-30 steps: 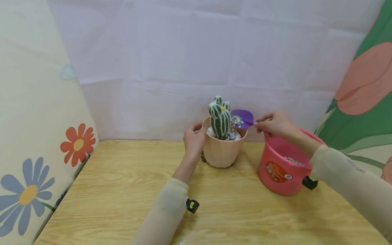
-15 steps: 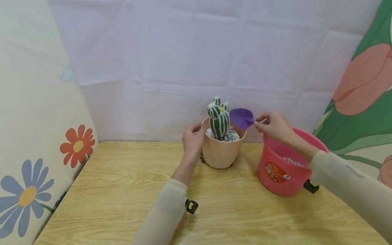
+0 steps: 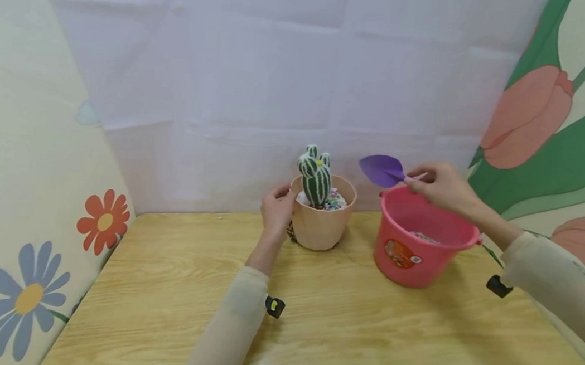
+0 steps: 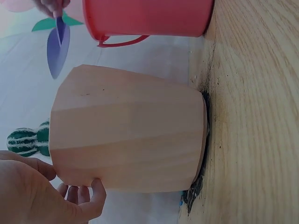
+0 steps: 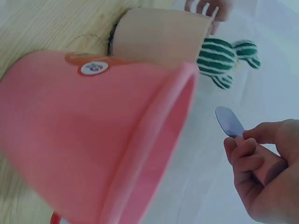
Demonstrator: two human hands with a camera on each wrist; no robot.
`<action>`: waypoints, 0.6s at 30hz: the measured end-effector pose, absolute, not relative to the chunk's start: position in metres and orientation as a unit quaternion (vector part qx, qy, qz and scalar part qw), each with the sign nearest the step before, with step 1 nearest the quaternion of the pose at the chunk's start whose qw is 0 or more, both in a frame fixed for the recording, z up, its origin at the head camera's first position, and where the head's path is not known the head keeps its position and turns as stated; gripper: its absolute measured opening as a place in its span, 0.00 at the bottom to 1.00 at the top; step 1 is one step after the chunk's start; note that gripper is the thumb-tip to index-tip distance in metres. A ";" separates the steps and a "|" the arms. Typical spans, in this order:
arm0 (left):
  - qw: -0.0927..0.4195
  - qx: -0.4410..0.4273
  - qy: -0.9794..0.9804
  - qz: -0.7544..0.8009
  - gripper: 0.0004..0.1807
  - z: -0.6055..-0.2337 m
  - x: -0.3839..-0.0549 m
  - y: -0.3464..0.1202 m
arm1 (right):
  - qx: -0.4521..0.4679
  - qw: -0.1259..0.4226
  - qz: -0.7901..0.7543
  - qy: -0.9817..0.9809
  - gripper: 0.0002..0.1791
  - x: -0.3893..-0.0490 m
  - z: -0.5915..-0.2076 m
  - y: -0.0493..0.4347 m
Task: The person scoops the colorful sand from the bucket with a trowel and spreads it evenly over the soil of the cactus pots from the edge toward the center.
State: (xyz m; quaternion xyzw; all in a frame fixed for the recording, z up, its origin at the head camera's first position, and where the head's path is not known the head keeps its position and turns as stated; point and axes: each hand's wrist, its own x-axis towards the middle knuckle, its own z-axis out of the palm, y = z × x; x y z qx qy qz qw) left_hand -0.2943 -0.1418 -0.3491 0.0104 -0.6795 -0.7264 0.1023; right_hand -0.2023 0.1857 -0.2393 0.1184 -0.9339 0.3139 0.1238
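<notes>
A peach flower pot (image 3: 317,228) stands upright on the table, holding a green-and-white striped cactus (image 3: 316,185) with coloured pebbles (image 3: 335,200) and white material around its base. My left hand (image 3: 277,208) grips the pot's left rim; in the left wrist view its fingers (image 4: 96,200) lie against the pot's side. My right hand (image 3: 443,186) holds a small purple trowel (image 3: 381,170) by its pink handle (image 5: 266,163), up above the left rim of a pink bucket (image 3: 408,256). No pebbles show on the blade. Inside the bucket lie more pebbles (image 3: 425,237).
The wooden table (image 3: 175,287) meets a white cloth backdrop (image 3: 253,91) close behind the pot. Flower-painted walls (image 3: 35,189) rise at both sides. Dark bits (image 4: 198,186) lie around the pot's base.
The trowel, earlier over the pot with pebbles on it, has tipped them out and moved right with my right hand toward the bucket. My left hand stays on the pot.
</notes>
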 end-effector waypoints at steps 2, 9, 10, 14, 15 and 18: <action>0.097 0.004 -0.677 -0.729 0.25 -0.349 -0.296 -0.144 | 0.108 0.129 0.307 -0.937 0.20 -0.193 -0.234 0.194; 0.064 -0.007 -0.660 -0.749 0.24 -0.346 -0.297 -0.154 | 0.078 0.100 0.277 -0.952 0.22 -0.176 -0.230 0.225; 0.057 -0.008 -0.658 -0.750 0.24 -0.345 -0.296 -0.155 | 0.072 0.088 0.275 -0.955 0.23 -0.175 -0.231 0.229; 0.033 -0.014 -0.656 -0.754 0.25 -0.343 -0.292 -0.158 | 0.046 0.036 0.285 -0.957 0.25 -0.171 -0.238 0.245; 0.029 -0.016 -0.656 -0.754 0.26 -0.343 -0.291 -0.158 | 0.039 0.025 0.290 -0.956 0.25 -0.170 -0.240 0.249; 0.020 -0.021 -0.658 -0.753 0.26 -0.344 -0.289 -0.157 | 0.035 0.002 0.303 -0.952 0.25 -0.170 -0.247 0.258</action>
